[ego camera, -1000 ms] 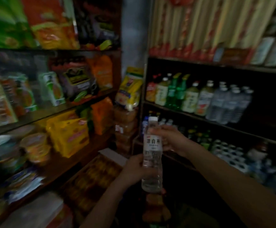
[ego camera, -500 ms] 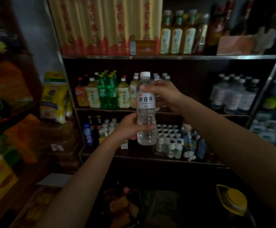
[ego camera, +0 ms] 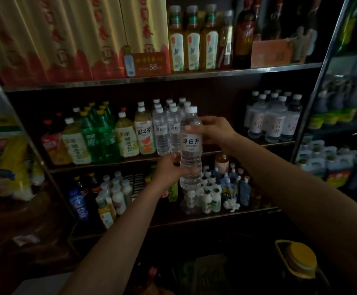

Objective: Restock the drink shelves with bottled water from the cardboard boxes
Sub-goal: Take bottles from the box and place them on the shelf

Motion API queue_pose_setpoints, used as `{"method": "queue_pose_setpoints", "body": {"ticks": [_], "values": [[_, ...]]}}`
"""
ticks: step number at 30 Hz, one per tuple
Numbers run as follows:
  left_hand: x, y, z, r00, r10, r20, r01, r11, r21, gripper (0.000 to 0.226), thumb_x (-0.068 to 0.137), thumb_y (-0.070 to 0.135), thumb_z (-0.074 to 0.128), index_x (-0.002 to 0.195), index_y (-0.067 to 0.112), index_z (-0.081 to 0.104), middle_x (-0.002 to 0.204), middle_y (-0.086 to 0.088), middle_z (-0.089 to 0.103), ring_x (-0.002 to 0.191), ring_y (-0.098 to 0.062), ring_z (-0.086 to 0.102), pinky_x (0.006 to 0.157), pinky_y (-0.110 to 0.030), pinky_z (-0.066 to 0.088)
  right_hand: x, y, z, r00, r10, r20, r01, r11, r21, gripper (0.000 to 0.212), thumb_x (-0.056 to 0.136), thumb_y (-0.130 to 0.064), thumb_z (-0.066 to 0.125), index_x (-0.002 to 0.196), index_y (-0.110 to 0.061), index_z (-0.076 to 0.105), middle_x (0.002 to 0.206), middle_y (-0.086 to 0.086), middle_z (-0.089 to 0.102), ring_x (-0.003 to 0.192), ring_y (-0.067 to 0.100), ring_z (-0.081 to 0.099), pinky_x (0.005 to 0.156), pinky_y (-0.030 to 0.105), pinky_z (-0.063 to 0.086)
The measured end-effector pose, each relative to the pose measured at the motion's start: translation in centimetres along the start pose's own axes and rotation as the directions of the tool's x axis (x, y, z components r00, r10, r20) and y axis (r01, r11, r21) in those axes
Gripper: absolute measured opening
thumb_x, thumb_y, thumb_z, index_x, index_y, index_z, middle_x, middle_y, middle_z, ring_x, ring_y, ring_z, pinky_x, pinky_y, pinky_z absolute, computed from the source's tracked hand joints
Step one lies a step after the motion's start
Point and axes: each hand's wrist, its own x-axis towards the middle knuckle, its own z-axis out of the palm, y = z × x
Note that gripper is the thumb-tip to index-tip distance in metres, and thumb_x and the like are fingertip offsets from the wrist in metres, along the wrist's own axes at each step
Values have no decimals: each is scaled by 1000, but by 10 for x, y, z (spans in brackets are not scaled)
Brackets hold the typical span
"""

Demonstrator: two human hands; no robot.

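Clear plastic with a white cap and a white label in dark characters, the water bottle (ego camera: 190, 150) stands upright at the centre of the frame, in front of the middle shelf (ego camera: 248, 146) and just right of the matching water bottles (ego camera: 167, 128) there. The left hand (ego camera: 169, 169) grips its lower body and the right hand (ego camera: 212, 129) curls round its shoulder. Dim light hides most of the frame's bottom, where only a yellow-capped jug (ego camera: 299, 259) at lower right shows, cut off below.

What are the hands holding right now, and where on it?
A water bottle: left hand grips its lower body, right hand its upper body.
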Motion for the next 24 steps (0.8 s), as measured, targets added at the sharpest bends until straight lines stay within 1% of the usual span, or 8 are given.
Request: {"method": "queue_pose_setpoints", "body": {"ticks": [3,5,9,12,14,18,21,24], "values": [[30,-17,13,998,-9,-58,9,1000,4,59,64,29,87,118,17,64,110,15,60,105,-6,56,90,-30,47,33,19,-11,999,31,-33,-33,998,-46,51,65,-34,86,108,-14,66,102,-1,71,93,12,69,70,26,56],[52,-29,22,992,-15,-126,14,1000,-9,62,63,28,87,119,15,63,117,10,61,107,-8,57,90,-30,49,56,29,-17,998,39,-54,-42,998,-54,48,65,-34,86,105,-16,66,102,-1,71,93,12,69,70,27,57],[99,-48,40,980,-3,-201,9,1000,28,44,66,27,86,106,21,70,100,11,70,96,-10,65,82,-28,53,108,46,-32,998,44,-38,-48,993,-111,36,67,-31,85,96,-20,66,98,-1,71,92,13,69,69,26,56],[134,-47,47,974,7,-225,13,996,86,39,72,27,82,108,20,69,93,16,63,85,-1,59,74,-21,47,148,57,-42,1000,24,-13,-25,988,-153,42,66,-31,86,101,-17,66,99,1,72,92,15,70,72,30,59],[158,-52,53,968,-8,-252,25,998,64,40,73,21,81,111,15,68,95,13,60,86,0,53,77,-20,42,170,65,-48,1000,-2,-13,-1,983,-183,52,63,-33,87,107,-15,66,100,2,72,92,14,70,77,33,60],[191,-69,67,921,-36,-389,21,999,-42,35,71,15,82,104,12,70,99,5,67,95,-6,59,88,-31,50,210,81,-55,998,-54,-14,50,977,-209,59,61,-34,89,111,-14,66,99,0,73,90,12,70,81,36,59],[213,-81,73,875,-87,-477,92,996,-14,37,71,23,82,105,15,70,94,11,60,92,-4,55,81,-25,45,232,93,-55,996,-88,-4,86,979,-186,56,64,-27,88,114,-12,67,101,-1,71,91,11,69,82,35,59],[228,-92,75,820,-125,-558,176,984,39,30,73,34,79,90,12,69,83,9,61,77,-6,55,66,-22,40,248,105,-51,991,-135,16,136,973,-185,58,64,-23,88,116,-9,66,107,2,71,92,9,68,82,32,58]]}}
